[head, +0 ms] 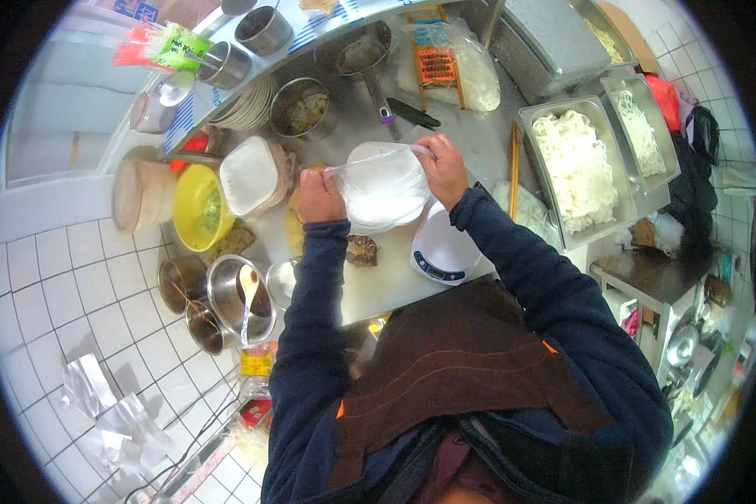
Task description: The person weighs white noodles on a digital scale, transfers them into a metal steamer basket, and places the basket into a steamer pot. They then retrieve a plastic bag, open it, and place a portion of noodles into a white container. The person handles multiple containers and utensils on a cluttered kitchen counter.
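Note:
A thin, see-through plastic bag [384, 192] is stretched between my two hands over the worktop. My left hand [321, 196] pinches one edge of it, fingers curled in. My right hand [442, 167] grips the opposite top edge. White foam containers [368, 150] show behind the bag; I cannot tell whether the bag encloses any of them. Just below my right hand sits a white kitchen scale [446, 242]. A small bag of brown contents [361, 250] lies under the plastic's lower edge, near my left sleeve.
Steel trays of white noodles [579, 170] stand at right, beside long chopsticks [514, 170]. Stacked foam trays [249, 176] and a yellow bowl [203, 208] are at left. Steel pots with a ladle [249, 286] are lower left. A pan [353, 50], grater [436, 66] and cucumber [413, 113] lie behind.

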The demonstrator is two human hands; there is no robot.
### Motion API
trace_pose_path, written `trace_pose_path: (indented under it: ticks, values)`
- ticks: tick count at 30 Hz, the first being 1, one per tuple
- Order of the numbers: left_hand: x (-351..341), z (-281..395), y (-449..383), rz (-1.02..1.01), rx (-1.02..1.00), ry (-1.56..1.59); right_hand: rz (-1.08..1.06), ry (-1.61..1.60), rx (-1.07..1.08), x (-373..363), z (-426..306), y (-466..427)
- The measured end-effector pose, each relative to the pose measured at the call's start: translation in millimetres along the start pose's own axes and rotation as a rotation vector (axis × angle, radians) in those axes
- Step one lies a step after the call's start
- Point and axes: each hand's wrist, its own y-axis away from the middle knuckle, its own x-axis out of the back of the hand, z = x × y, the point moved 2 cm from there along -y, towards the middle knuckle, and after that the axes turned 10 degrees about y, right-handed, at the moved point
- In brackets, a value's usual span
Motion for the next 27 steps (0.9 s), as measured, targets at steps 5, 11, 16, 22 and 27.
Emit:
trace_pose_path:
  ticks: [5,11,16,22,27]
  values:
    - [-9,-7,13,-0.079,0.302,0.143,-0.051,0.057,0.184,12,-9,9]
    - [-7,-27,22,-0.117,0.442,0.581,-0.2,0.143,0.21,14,-7,26]
    - [-26,-43,22,-0.406,0.482,0.642,-0.176,0.303,0.028,-8,14,29]
    - [-43,-38,23,-0.591,0.405,-0.161,-0.161,0.435,-0.133,-23,31,24]
    - [-52,-37,19,-0.597,0.524,-0.235,-0.193,0.505,-0.209,-30,33,16]
